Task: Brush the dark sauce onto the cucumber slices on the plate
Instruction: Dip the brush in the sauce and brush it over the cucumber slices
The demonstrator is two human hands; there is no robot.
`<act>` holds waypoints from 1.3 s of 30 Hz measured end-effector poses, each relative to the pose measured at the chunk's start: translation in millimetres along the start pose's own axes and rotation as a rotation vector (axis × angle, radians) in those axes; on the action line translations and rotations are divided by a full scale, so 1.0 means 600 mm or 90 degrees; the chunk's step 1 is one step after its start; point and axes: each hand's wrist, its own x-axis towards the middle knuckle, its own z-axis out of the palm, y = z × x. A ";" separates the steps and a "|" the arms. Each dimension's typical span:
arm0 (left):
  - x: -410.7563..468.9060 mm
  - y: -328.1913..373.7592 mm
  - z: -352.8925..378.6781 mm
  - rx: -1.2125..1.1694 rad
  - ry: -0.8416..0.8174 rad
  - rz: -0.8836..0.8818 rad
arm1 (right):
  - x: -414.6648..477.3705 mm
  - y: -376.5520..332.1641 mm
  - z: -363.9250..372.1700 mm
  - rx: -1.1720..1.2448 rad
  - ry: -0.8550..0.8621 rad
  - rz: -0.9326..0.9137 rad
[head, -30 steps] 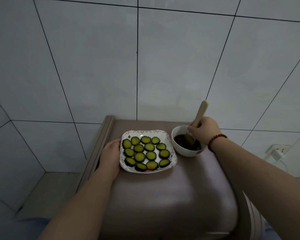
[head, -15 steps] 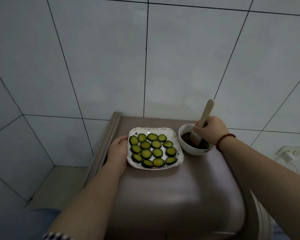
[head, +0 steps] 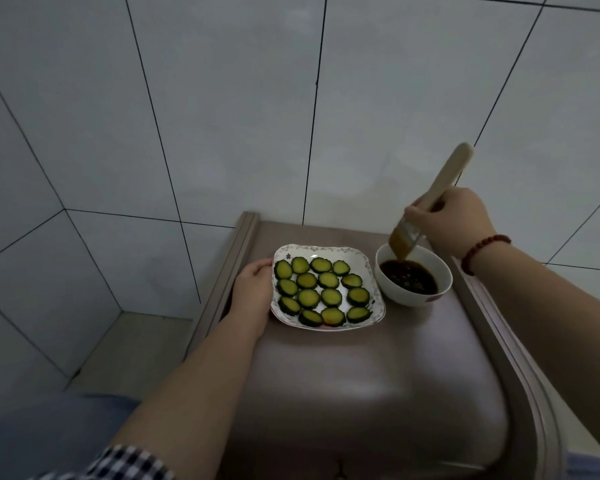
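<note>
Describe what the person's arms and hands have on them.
No gloves on the left hand or the right hand. A bracelet of dark red round beads circles the right wrist. The left arm has a dark-and-white checked sleeve near the elbow. The right forearm shows none.

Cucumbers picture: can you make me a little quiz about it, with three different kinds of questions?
1. Fill in: the left hand holds the edge of the ____ under the cucumbers.
2. Pick one: the right hand holds the brush
A. on the cucumbers
B. over the bowl
C. behind the left hand
3. True or false: the bowl is empty.

Key
1. plate
2. B
3. False: it holds dark sauce.
</note>
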 end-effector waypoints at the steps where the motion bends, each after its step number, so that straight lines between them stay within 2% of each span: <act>1: 0.001 0.000 0.000 0.006 0.006 0.003 | -0.003 -0.014 0.007 0.015 -0.003 -0.006; 4: 0.004 -0.001 -0.001 0.004 0.010 0.004 | -0.013 -0.054 0.047 0.102 -0.045 0.020; 8: 0.007 -0.003 -0.001 -0.009 0.001 0.002 | -0.029 -0.078 0.114 0.242 -0.124 0.141; 10: 0.010 -0.004 -0.001 -0.019 0.002 0.001 | -0.036 -0.083 0.142 0.305 -0.129 0.203; 13: 0.011 -0.003 0.000 -0.022 0.006 -0.005 | -0.046 -0.088 0.170 0.367 -0.096 0.231; 16: 0.011 -0.004 -0.001 -0.022 -0.001 -0.004 | -0.059 -0.092 0.191 0.358 -0.098 0.205; 21: 0.010 -0.002 -0.002 -0.017 -0.001 -0.002 | -0.068 -0.091 0.202 0.226 -0.170 0.128; 25: 0.011 -0.002 -0.003 -0.022 -0.003 -0.007 | -0.060 -0.094 0.198 0.302 -0.110 0.124; 27: 0.012 -0.003 -0.002 -0.022 0.001 -0.007 | -0.062 -0.096 0.205 0.302 -0.128 0.126; 31: 0.014 -0.006 -0.002 -0.034 -0.001 -0.010 | -0.069 -0.091 0.211 0.179 -0.218 0.106; 36: 0.016 -0.007 -0.002 -0.028 0.004 -0.007 | -0.072 -0.097 0.207 0.269 -0.130 0.082; 39: 0.018 -0.009 -0.001 -0.028 0.010 -0.008 | -0.081 -0.097 0.216 0.241 -0.178 0.083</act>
